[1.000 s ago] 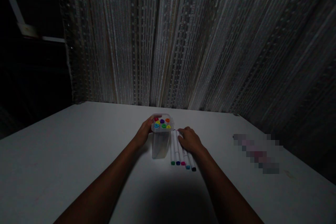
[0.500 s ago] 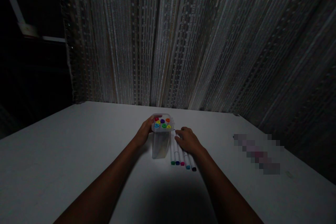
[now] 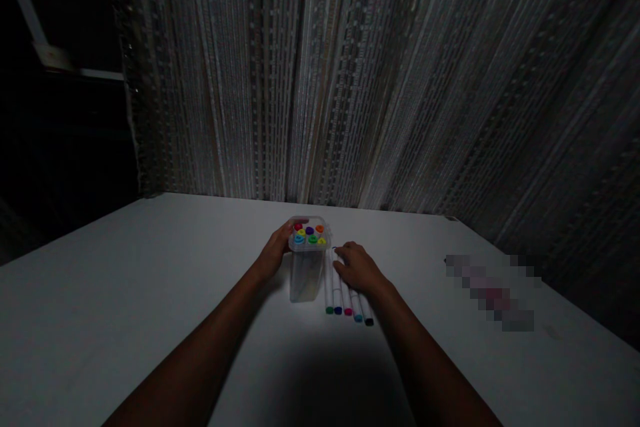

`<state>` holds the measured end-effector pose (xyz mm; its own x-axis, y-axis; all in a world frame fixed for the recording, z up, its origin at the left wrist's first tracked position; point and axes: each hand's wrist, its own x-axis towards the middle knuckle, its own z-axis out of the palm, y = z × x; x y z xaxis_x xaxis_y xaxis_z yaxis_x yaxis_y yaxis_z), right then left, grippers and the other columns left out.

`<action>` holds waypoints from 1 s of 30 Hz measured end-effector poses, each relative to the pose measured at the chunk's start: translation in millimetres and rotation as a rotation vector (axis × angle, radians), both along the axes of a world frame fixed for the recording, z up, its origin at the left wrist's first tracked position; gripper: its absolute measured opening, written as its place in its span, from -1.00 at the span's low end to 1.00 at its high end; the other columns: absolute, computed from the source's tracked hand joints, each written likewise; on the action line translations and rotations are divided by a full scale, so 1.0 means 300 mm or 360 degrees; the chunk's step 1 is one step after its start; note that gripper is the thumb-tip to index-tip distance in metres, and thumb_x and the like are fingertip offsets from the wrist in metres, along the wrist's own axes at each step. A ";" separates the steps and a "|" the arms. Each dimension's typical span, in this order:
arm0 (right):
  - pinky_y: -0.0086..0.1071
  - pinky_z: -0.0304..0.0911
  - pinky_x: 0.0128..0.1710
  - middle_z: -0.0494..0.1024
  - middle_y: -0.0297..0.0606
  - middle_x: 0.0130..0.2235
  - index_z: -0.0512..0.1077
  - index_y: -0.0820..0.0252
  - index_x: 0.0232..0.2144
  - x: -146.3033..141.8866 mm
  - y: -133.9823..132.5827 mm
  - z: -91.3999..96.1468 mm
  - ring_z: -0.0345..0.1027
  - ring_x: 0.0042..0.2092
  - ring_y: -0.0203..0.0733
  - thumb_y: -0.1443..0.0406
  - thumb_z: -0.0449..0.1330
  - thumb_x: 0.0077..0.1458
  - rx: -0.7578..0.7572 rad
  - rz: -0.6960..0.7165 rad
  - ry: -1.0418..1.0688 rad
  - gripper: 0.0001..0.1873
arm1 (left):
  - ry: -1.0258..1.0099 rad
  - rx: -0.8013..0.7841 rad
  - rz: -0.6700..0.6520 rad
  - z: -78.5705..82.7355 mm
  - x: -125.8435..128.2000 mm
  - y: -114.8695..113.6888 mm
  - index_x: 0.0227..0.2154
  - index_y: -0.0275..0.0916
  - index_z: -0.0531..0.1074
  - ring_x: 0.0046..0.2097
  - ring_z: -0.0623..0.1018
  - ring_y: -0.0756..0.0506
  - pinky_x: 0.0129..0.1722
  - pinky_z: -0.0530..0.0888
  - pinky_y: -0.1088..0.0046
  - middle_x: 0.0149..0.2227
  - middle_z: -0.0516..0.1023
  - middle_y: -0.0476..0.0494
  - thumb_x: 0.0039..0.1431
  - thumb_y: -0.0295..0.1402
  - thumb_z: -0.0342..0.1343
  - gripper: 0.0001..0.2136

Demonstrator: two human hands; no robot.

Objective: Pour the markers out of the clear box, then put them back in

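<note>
A clear plastic container point(image 3: 306, 277) stands upright on the white table. Several markers point(image 3: 313, 239) with coloured ends, among them red, yellow, purple, orange, blue and green, show at its top. My left hand point(image 3: 274, 252) is closed around the container's left side, its fingers partly behind it. Just right of the container, several white markers point(image 3: 338, 290) lie side by side, their green, dark blue, pink, light blue and black ends towards me. My right hand point(image 3: 359, 267) rests over their far ends, thumb and index finger apart and touching them; its other fingers are partly hidden.
The white table point(image 3: 175, 267) reaches back to a striped, patterned curtain point(image 3: 300, 80). A long pixelated item point(image 3: 493, 293) lies at the right of the table. On the far left, a dark area holds a pale frame point(image 3: 25, 0).
Hardly anything differs. Both hands keep their places at the container and the markers, and the row of markers shifts only very slightly at its near ends.
</note>
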<state>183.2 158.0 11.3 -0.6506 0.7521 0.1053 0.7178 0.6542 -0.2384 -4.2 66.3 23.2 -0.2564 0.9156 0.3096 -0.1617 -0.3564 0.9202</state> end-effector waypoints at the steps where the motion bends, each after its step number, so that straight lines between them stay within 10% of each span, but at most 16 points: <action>1: -0.32 0.09 0.04 0.38 -0.05 0.03 0.39 0.27 0.02 0.000 0.001 -0.002 0.20 0.07 -0.09 0.25 0.06 0.15 0.0006 0.0002 0.0008 -0.60 | -0.0004 0.0001 -0.0006 0.001 0.000 -0.001 -0.14 -0.25 0.46 -0.11 0.57 -0.26 -0.11 0.44 0.24 -0.18 0.62 -0.22 0.00 0.16 0.04 -0.42; 30: -0.27 0.11 0.02 0.42 -0.02 -0.02 0.40 0.32 0.00 0.000 0.021 -0.023 0.25 0.02 -0.05 0.27 0.09 0.14 0.0025 0.0115 0.0058 -0.61 | 0.0009 0.0011 0.0001 0.003 0.004 -0.006 -0.13 -0.26 0.45 -0.12 0.58 -0.27 -0.13 0.44 0.24 -0.18 0.62 -0.23 -0.02 0.18 0.05 -0.40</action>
<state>183.3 164.3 4.3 -0.6984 0.7016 0.1413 0.6597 0.7077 -0.2529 -3.1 64.6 24.2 -0.2552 0.9132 0.3176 -0.1564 -0.3631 0.9185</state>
